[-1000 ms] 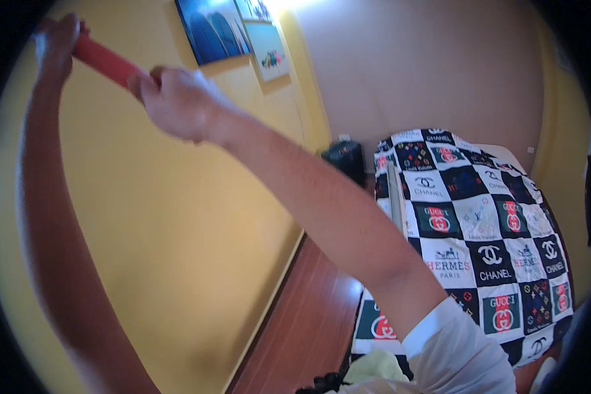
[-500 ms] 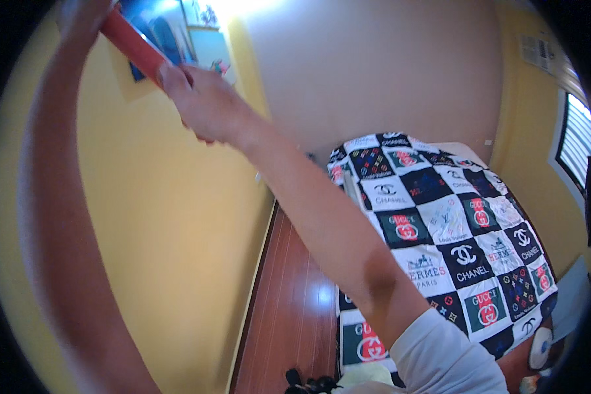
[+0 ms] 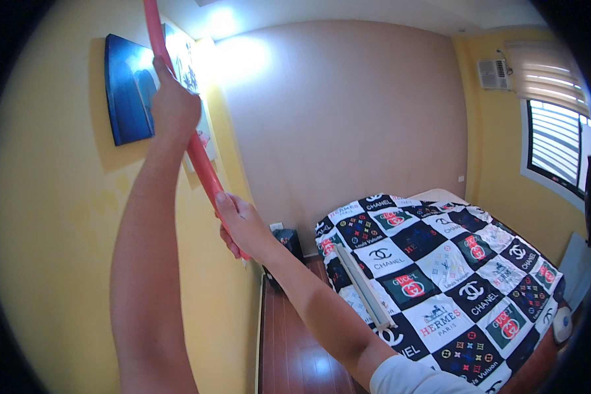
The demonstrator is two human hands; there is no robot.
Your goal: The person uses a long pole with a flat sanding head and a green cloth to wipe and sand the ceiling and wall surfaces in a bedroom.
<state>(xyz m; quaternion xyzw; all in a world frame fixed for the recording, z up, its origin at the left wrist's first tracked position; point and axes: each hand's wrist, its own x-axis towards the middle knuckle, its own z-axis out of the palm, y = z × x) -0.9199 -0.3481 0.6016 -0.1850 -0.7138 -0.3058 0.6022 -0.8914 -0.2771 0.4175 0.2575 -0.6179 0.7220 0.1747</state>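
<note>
A long red pole [image 3: 205, 169] slants up in front of me, and its upper end runs out of the top of the picture. My left hand [image 3: 176, 108] wraps round it higher up, beside the pictures on the yellow wall. Lower down, my right hand [image 3: 244, 226] grips the same pole close to its bottom end, fingers curled about it. A short pale tip pokes out just below the right hand. Whatever sits at the pole's top is out of sight.
On the left wall hangs a blue picture [image 3: 130, 92], near the pole. A bed with a checkered cover [image 3: 433, 315] fills the right, a long narrow pale fixture [image 3: 362, 289] lying on it. Beyond are a dark box [image 3: 287, 243], a window [image 3: 551, 138] and an air conditioner [image 3: 494, 74].
The view has tilted up, bringing the ceiling, window and air conditioner into sight. In the picture both hands sit farther right and lower, and the pole stands steeper. Both hands keep their hold.
</note>
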